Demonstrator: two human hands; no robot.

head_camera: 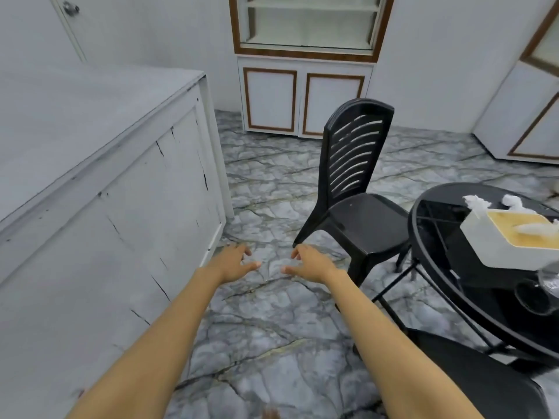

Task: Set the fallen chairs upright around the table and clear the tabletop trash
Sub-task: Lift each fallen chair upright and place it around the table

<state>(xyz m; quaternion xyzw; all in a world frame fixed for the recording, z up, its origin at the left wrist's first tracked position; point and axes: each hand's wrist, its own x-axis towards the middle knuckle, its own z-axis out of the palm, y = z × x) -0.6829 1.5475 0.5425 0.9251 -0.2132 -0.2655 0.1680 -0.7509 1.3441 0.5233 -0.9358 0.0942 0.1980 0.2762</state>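
Observation:
A black plastic chair [352, 189] stands upright on the marble floor, its seat facing the round black glass table [438, 225] at the right. On the tabletop lie crumpled white tissues [478, 204] beside a white tissue box with a tan top [514, 240]. Part of a second black chair [472, 379] shows at the bottom right. My left hand [233, 263] and my right hand [308, 263] reach forward over the floor, fingers spread and holding nothing, just left of the upright chair's front leg.
A long white counter [99, 164] fills the left side. A white cabinet with brown trim and glass shelves [305, 71] stands against the far wall, another [532, 110] at the far right. Marble floor [266, 328] lies between counter and table.

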